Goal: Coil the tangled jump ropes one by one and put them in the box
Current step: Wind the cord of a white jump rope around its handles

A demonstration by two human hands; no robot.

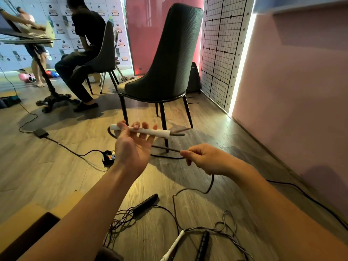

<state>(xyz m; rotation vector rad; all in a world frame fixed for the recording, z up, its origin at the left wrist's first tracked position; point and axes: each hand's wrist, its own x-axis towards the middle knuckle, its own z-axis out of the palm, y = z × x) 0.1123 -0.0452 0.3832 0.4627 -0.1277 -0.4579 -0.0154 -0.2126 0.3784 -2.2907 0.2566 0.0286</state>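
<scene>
The left hand (133, 146) is held palm up, open, with its fingers spread and nearly straight. A white handle (143, 131) lies across them, roughly level. It is a plain white tube, and a short dark stub pokes out of its right end. A dark grey rope (212, 180) loops out from the handle's left end and passes behind the left hand. From there it runs to the right hand (205, 159), which pinches it between thumb and curled fingers. Below that hand the rope drops in a loose curve to the wooden floor.

On the floor near the person lie the other ropes (226, 229), thin, twisted and tangled together. Among them are 2 black handles, 1 at (146, 203) and 1 at (204, 243), and a 2nd white one (175, 243). The cardboard box (28, 217) sits at lower left, under the left forearm.

Beyond the hands stands a dark chair (169, 53), and another person (82, 44) sits further off.
</scene>
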